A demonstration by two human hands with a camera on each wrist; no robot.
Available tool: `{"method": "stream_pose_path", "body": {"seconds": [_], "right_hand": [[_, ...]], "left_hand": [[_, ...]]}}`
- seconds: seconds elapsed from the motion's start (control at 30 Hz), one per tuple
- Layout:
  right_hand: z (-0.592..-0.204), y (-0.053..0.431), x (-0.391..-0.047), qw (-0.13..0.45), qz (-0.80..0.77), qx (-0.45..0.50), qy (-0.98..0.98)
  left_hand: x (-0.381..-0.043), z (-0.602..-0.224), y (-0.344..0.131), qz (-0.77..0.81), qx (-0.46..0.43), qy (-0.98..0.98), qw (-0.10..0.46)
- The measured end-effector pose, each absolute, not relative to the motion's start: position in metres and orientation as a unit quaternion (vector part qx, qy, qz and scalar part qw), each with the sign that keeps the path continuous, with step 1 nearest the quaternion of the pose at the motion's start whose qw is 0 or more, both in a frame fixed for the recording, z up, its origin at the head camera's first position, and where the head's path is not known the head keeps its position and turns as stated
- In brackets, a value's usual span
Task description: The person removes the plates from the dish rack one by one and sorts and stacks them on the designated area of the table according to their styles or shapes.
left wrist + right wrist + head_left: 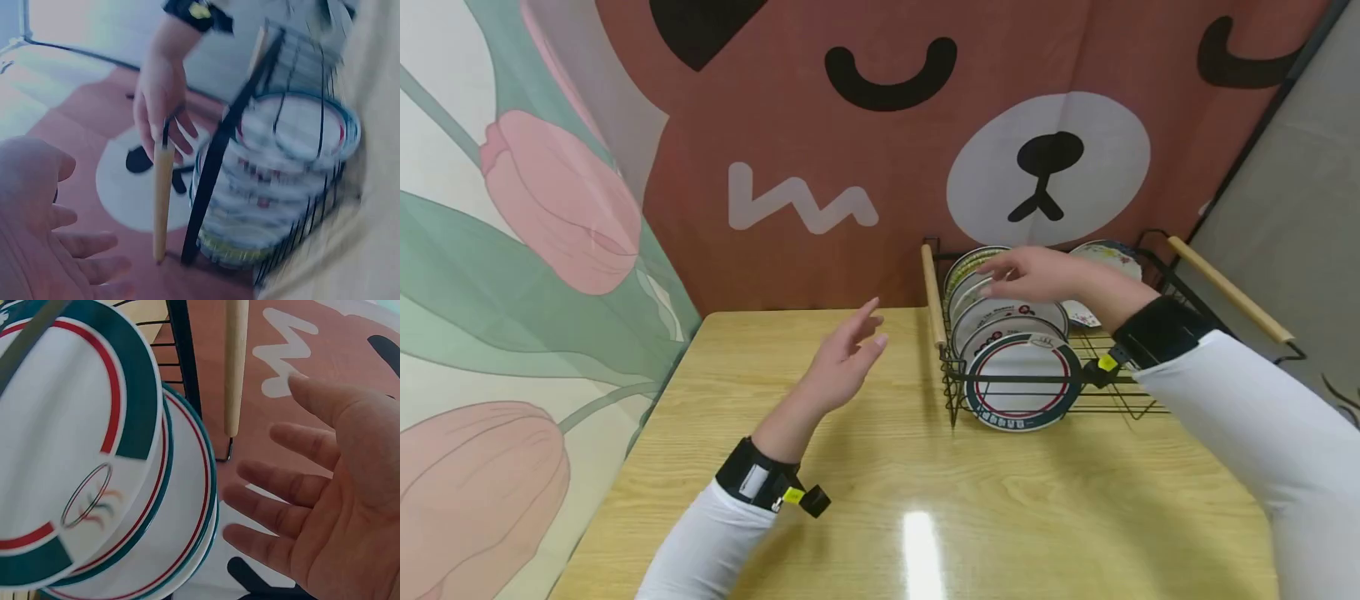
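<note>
Plates (1000, 315) stand on edge, closely packed one behind another, at the left end of a black wire dish rack (953, 387) with wooden handles (933, 296); the rack sits on a wood-grain table (737, 375). The front plate (1022, 362), dark green at the rim with a red ring, stands behind the front rail (1000, 380); a floral plate (1105, 258) is apart at the rear right. The right hand (1037, 275) is over the row, fingers extended and spread, gripping nothing. The left hand (842, 358) hangs above the table, left of the rack, fingers extended, thumb apart, also unloaded. Principal hazard, as judged: with the plates overlapping so tightly, a grasp at one rim could catch its neighbour and tip or chip it. Secondly, the right wrist camera (1101, 372) appears near the rail and could snag it or knock the front plate. A one-handed pinch on a glossy rim could slip.
</note>
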State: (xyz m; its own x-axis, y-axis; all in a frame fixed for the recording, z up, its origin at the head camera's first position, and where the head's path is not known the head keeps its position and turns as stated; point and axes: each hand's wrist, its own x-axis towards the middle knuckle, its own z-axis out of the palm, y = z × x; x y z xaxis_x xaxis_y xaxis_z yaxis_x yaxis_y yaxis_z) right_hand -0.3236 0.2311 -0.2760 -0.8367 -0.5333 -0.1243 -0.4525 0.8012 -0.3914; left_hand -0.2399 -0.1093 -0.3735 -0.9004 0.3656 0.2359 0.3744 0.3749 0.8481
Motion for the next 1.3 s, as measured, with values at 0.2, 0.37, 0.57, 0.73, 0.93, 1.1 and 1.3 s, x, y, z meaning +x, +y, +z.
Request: {"method": "stream_pose_path", "body": {"seconds": [0.2, 0.37, 0.57, 0.73, 0.93, 1.1, 1.3], "right_hand": [[-0.281, 0.247, -0.316, 0.124, -0.170, -0.267, 0.941], [-0.292, 0.257, -0.311, 0.131, -0.166, -0.271, 0.939], [-0.302, 0.260, -0.308, 0.107, -0.171, -0.284, 0.937], [-0.307, 0.261, -0.309, 0.098, -0.154, -0.289, 0.940], [-0.307, 0.259, -0.314, 0.093, -0.129, -0.288, 0.944], [-0.309, 0.261, -0.317, 0.100, -0.122, -0.286, 0.945], [-0.314, 0.265, -0.315, 0.103, -0.122, -0.276, 0.948]], "left_hand": [[-0.212, -0.382, -0.093, -0.591, -0.232, -0.773, -0.018], [-0.201, -0.388, -0.084, -0.606, -0.237, -0.759, -0.024], [-0.197, -0.391, -0.082, -0.614, -0.234, -0.754, -0.019], [-0.194, -0.393, -0.081, -0.624, -0.233, -0.746, -0.013], [-0.194, -0.399, -0.076, -0.633, -0.231, -0.739, -0.012], [-0.194, -0.403, -0.072, -0.630, -0.230, -0.742, -0.012], [-0.191, -0.408, -0.071, -0.628, -0.226, -0.744, -0.033]]}}
